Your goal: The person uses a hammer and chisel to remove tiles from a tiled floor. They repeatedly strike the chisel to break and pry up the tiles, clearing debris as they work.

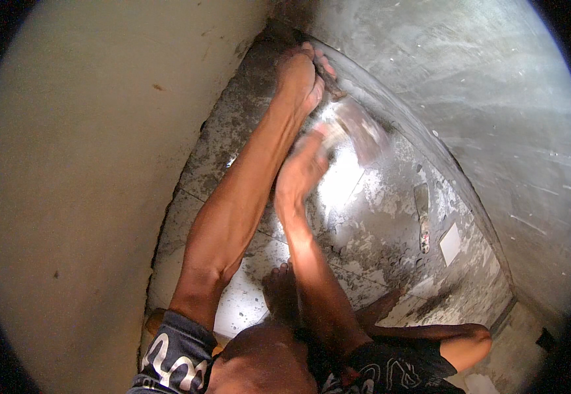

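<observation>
Hammer [364,132], its broad head smeared by motion blur, was over the tiled floor [357,253] near the foot of the right-hand wall [482,118], just beyond the person's right hand [303,167]. That hand was curled around the hammer's pale handle, though the blur hid exactly how the fingers lay. Farther up, close to the corner where the walls drew together, the left hand [300,77] had its fingers wrapped tightly around a dark chisel-like bar [332,87]. One end of the bar stuck out toward the hammer head; the far end was hidden, and whether bar and head touched could not be told.

On the floor to the right lay a scraper [422,217] with a flat blade and a patterned handle, and just beside it a white four-sided piece [451,245], well apart from both hands. Patchy grey and pale residue covered the tiles, and bright glare lit the part below the hammer. A raised strip [423,131] ran along the base of the right-hand wall, while a plain beige wall [101,164] rose on the left. One bare foot [280,289] stood between the forearms.
</observation>
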A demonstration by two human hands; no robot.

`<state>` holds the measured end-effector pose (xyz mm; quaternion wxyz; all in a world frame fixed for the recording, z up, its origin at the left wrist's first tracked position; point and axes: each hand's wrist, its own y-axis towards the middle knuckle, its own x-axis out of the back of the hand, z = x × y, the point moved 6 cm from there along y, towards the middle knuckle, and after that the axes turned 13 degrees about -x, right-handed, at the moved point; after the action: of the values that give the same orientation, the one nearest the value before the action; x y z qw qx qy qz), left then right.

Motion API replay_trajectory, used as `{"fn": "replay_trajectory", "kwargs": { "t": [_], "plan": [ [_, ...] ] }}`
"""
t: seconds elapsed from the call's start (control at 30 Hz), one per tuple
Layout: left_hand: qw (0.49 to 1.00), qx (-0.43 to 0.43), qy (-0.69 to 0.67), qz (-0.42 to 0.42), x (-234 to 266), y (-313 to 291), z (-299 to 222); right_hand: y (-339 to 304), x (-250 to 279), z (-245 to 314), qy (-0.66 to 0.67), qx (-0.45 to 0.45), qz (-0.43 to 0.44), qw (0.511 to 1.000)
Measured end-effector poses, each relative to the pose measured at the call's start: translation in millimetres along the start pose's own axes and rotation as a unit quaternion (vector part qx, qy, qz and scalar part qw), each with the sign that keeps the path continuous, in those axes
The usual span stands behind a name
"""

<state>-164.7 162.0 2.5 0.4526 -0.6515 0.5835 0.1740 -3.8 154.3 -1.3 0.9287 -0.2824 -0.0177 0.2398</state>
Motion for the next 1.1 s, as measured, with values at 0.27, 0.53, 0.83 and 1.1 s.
{"fn": "replay_trajectory", "kwargs": {
  "t": [0.27, 0.53, 0.83, 1.1],
  "plan": [
    [0.999, -0.011, 0.021, -0.029, 6.8, 8.6, -14.0, -23.8, -5.8, 6.8, 0.055, -0.076, -0.001, 0.996],
    [0.998, 0.009, -0.059, -0.033, 10.1, 19.7, -12.4, -25.0, -16.8, 23.9, 0.110, -0.146, -0.007, 0.983],
    [0.999, 0.007, -0.038, -0.026, 8.8, 26.4, -2.8, 8.3, -24.2, 34.4, 0.013, 0.038, 0.009, 0.999],
    [0.998, 0.014, -0.057, -0.010, 0.8, 27.3, 6.6, 20.3, -17.2, 23.8, 0.024, 0.011, 0.025, 0.999]
  ]
}}
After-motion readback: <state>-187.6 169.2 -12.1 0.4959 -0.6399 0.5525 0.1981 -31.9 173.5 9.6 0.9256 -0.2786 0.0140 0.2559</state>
